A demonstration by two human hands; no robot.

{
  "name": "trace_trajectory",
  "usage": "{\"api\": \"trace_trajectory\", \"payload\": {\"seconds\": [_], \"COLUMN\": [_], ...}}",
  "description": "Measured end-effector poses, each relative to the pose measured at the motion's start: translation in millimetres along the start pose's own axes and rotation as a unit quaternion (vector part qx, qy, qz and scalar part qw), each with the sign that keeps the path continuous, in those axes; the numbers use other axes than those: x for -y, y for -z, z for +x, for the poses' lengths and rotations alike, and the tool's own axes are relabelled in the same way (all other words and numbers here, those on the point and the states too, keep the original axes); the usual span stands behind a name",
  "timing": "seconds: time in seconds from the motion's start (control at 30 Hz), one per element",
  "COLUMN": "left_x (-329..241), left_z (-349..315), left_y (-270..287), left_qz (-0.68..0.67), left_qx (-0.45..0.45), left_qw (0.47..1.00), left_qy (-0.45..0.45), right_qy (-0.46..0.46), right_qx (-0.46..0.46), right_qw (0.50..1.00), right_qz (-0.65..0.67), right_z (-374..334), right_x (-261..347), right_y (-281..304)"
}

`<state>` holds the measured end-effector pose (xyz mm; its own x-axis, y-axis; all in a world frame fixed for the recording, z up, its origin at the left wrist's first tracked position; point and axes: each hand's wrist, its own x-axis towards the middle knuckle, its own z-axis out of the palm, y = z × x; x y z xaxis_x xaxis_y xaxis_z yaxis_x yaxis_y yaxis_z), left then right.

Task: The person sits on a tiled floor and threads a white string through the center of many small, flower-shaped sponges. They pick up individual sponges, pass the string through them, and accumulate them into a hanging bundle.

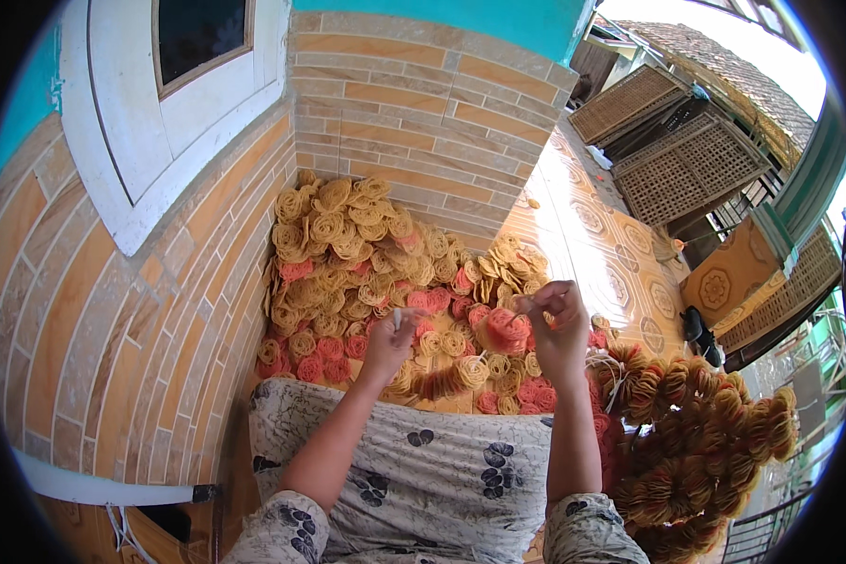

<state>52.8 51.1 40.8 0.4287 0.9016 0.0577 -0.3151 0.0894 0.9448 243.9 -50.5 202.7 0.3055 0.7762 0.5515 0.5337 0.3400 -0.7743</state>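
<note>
My left hand [391, 345] is raised over my lap, fingers pinched together, with a small white wrap or band on one finger. My right hand [560, 331] is up on the right, thumb and fingertips pressed together. What either pinch holds is too fine to make out. Just left of my right fingers is a short stack of pink-red coiled noodle crackers [506, 331]. Between my hands and lower lies a longer stack of noodle crackers [449, 378], its end facing right. Beyond spreads a heap of loose yellow noodle crackers [334, 249], with pink-red noodle crackers [327, 357] mixed in.
Strung bunches of noodle crackers [696, 432] pile up at my right, with white string [611, 368] beside them. A patterned cloth [442, 470] covers my lap. Brick-tiled walls [414, 113] close in the left and far sides. Woven racks [691, 169] lean beyond the tiled floor [602, 226].
</note>
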Motion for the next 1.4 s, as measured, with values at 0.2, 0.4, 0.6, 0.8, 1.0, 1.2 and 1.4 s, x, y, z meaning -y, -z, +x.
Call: {"api": "trace_trajectory", "payload": {"seconds": [0.2, 0.4, 0.6, 0.8, 1.0, 1.2, 1.4], "left_x": [-46, -48, 22, 46, 49, 62, 43], "left_z": [-28, -40, -27, -18, -15, -9, -22], "left_y": [-35, -13, -11, -5, -15, -10, 2], "left_qz": [0.305, 0.426, 0.457, 0.276, 0.209, 0.246, 0.174], "left_qx": [0.100, 0.142, 0.129, 0.168, 0.098, 0.121, 0.194], "left_qw": [0.939, 0.892, 0.880, 0.943, 0.972, 0.959, 0.953], "left_qy": [-0.120, -0.048, 0.009, 0.078, 0.046, 0.077, 0.154], "right_qy": [0.055, 0.120, 0.252, -0.162, -0.137, -0.214, -0.362], "right_qx": [0.053, 0.079, 0.075, -0.009, -0.010, 0.016, 0.135], "right_qw": [0.996, 0.988, 0.962, 0.979, 0.973, 0.968, 0.852], "right_qz": [-0.047, -0.054, -0.078, 0.127, 0.187, 0.127, -0.354], "right_z": [-55, -85, -89, -65, -63, -52, -44], "right_x": [-27, -46, -55, -101, -128, -135, -199], "right_y": [-58, -80, -83, -66, -63, -43, 30]}}
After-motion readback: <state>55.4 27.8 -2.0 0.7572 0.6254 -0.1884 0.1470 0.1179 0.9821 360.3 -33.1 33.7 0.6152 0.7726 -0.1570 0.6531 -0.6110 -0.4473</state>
